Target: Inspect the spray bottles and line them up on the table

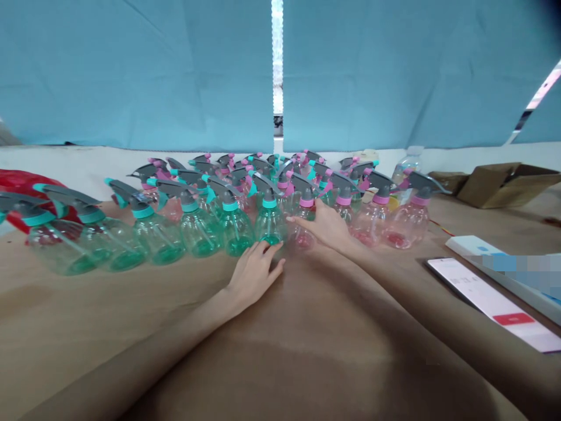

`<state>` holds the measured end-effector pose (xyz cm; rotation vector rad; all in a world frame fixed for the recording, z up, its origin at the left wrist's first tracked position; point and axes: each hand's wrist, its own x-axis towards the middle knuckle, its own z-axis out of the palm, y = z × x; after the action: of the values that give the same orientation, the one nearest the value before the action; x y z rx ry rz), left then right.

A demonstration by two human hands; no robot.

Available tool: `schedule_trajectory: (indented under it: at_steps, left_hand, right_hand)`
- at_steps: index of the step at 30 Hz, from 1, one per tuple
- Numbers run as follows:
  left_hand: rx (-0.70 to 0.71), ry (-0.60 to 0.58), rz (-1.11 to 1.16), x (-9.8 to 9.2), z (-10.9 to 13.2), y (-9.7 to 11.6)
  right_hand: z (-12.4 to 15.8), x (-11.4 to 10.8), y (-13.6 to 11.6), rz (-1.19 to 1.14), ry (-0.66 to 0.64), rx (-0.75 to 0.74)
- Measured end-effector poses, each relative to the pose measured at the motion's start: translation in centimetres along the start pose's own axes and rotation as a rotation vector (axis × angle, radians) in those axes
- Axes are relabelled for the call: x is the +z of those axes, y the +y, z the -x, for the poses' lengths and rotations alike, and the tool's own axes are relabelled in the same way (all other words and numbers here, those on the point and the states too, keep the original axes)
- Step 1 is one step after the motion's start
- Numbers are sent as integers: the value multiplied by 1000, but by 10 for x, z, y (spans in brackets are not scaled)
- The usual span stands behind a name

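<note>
Several spray bottles stand upright in rows across the table. The front row has green bottles (159,238) with teal collars on the left and pink bottles (405,225) with pink collars on the right. My left hand (255,270) is open, its fingertips at the base of a green bottle (270,221) near the middle. My right hand (326,225) has its fingers apart beside a pink bottle (303,238), in front of its right side, and holds nothing I can make out. More bottles with grey trigger heads stand behind, partly hidden.
A phone (486,298) lies at the right beside a white box (508,275). An open cardboard box (491,186) stands at the back right, near a clear bottle (409,164). Something red (26,184) is at the far left. A blue curtain (131,70) hangs behind.
</note>
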<state>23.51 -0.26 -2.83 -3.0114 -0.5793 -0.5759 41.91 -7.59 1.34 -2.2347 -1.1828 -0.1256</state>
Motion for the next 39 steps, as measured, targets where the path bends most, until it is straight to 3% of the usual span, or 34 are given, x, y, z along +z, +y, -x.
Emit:
schedule_trajectory:
  at_steps: [16, 24, 30, 35, 39]
  left_hand:
    - [9, -32, 198, -3, 9, 6]
    - [-102, 18, 412, -10, 23, 35]
    - [-59, -128, 783, -17, 37, 67]
    - [-3, -173, 852, -23, 38, 80]
    - [8, -234, 845, -23, 29, 81]
  right_hand:
    - [15, -6, 1, 46, -1, -37]
    - [77, -36, 7, 58, 5, -132]
    - [126, -65, 2, -34, -66, -142]
    - [120, -86, 3, -243, -124, -350]
    - [106, -91, 3, -645, -240, -289]
